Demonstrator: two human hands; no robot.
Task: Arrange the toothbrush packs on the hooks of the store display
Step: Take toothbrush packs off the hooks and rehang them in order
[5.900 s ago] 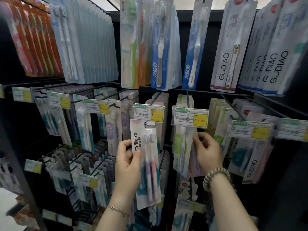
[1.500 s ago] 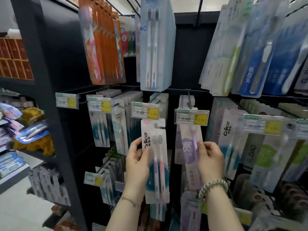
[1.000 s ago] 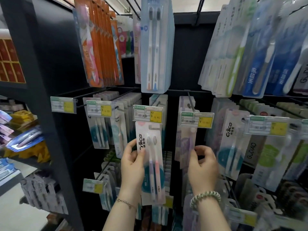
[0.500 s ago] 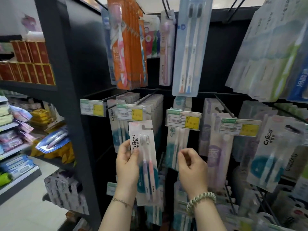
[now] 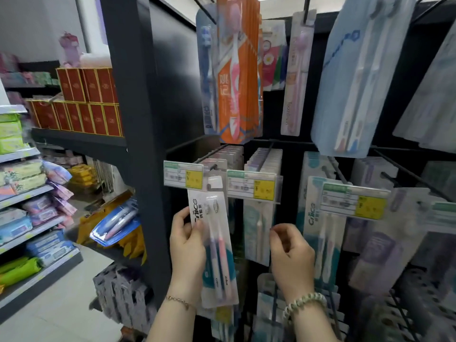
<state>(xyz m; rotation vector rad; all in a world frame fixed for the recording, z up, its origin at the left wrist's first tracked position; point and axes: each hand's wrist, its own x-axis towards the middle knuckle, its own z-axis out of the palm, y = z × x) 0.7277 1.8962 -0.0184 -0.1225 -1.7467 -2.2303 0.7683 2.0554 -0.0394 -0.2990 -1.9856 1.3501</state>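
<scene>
My left hand (image 5: 188, 245) grips a white and teal toothbrush pack (image 5: 216, 243) with a purple and a pink brush. The pack stands upright, its top hang tab just under the leftmost middle-row hook (image 5: 209, 159) and between two price tags (image 5: 183, 175). My right hand (image 5: 291, 253) hovers beside it with fingers curled, holding nothing, in front of hanging packs (image 5: 259, 233). A matching teal pack (image 5: 320, 233) hangs further right.
Orange packs (image 5: 237, 77) and pale blue packs (image 5: 355, 82) hang on the upper row. A black upright post (image 5: 138, 144) bounds the display on the left. Beyond it stand shelves with red boxes (image 5: 86, 102) and tissue packs (image 5: 22, 174).
My view has swung left along the display. My left hand carried the pack leftward to the leftmost hook. My right hand let go of the purple pack and now hangs free.
</scene>
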